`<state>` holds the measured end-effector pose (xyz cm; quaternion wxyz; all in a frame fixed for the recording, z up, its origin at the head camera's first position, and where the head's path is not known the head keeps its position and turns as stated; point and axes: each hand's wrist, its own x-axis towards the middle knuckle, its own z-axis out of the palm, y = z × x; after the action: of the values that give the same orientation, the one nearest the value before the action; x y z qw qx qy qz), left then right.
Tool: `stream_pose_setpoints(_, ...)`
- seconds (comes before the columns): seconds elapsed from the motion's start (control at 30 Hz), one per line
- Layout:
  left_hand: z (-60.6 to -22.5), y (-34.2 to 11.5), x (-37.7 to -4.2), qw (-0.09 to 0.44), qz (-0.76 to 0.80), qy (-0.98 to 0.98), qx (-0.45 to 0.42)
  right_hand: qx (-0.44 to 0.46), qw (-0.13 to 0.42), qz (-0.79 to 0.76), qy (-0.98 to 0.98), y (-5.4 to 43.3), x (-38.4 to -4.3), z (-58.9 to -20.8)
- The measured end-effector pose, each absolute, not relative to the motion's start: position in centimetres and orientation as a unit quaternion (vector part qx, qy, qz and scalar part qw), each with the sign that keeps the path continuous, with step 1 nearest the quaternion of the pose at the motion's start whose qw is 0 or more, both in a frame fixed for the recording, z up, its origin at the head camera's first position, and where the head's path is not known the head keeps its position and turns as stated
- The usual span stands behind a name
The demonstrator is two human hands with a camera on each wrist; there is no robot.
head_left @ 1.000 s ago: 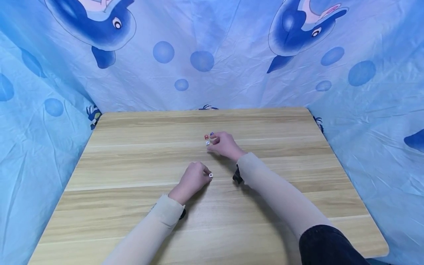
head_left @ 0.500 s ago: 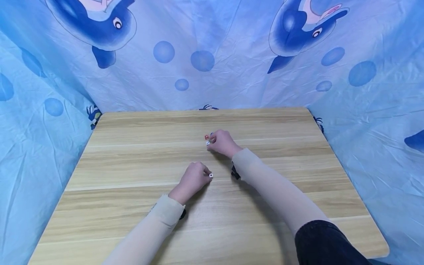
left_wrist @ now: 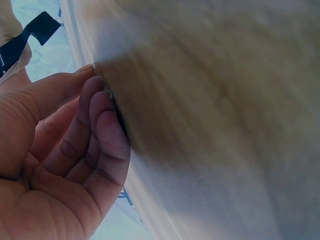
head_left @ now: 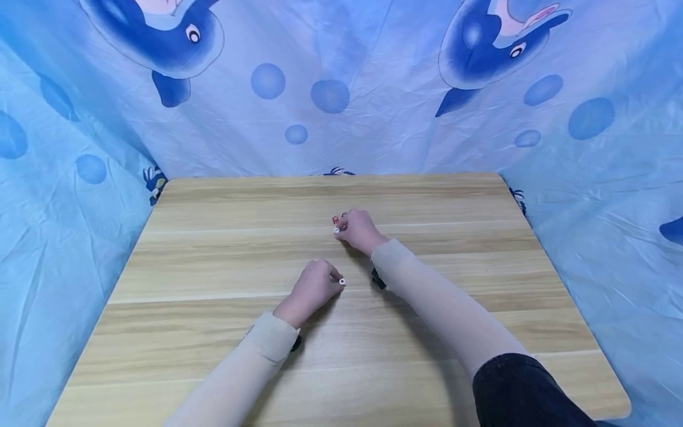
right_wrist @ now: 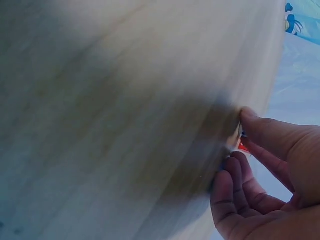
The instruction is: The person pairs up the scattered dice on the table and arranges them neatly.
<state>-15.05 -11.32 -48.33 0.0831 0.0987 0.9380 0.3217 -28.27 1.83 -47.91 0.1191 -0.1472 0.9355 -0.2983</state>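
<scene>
My left hand [head_left: 315,286] pinches a small white die [head_left: 342,281] between thumb and fingertips, low over the wooden table. In the left wrist view the fingers of the left hand [left_wrist: 75,135] hide that die. Farther back, my right hand [head_left: 359,230] has thumb and fingertip on either side of another white die [head_left: 337,230]. A red die [head_left: 335,219] lies just behind it, and a dark blue die [head_left: 344,214] shows partly past the fingers. In the right wrist view, the right hand [right_wrist: 260,175] is at the tabletop, with a bit of the red die [right_wrist: 243,146] between thumb and fingers.
The wooden table [head_left: 213,255] has light and dark grain and reaches back to a blue curtain [head_left: 373,136] printed with dolphins and bubbles. The curtain also hangs at both sides. A dark band [head_left: 378,279] sits under the right wrist.
My right hand has shifted slightly back and left, its fingertips drawing in around the white die and covering more of the blue one. The left hand stays with its die; the view shifts slightly.
</scene>
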Motion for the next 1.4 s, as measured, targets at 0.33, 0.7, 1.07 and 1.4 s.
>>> stream_pose_setpoints(0.33,-48.2,-11.3,-15.2,0.091,0.321,0.938,0.094,-0.168,0.129,-0.319,0.924,2.7,-27.7,-48.0)
stream_pose_setpoints(0.7,-48.0,-11.2,-15.1,0.098,0.33,0.935,0.09,-0.197,0.166,-0.354,0.899,5.9,-24.2,-48.2)
stream_pose_setpoints(1.07,-48.1,-11.1,-15.1,0.113,0.327,0.935,0.082,-0.221,0.174,-0.354,0.892,8.2,-19.8,-48.7)
stream_pose_setpoints(1.4,-48.0,-11.0,-15.2,0.112,0.334,0.932,0.084,-0.268,0.156,-0.354,0.882,7.8,-18.1,-49.3)
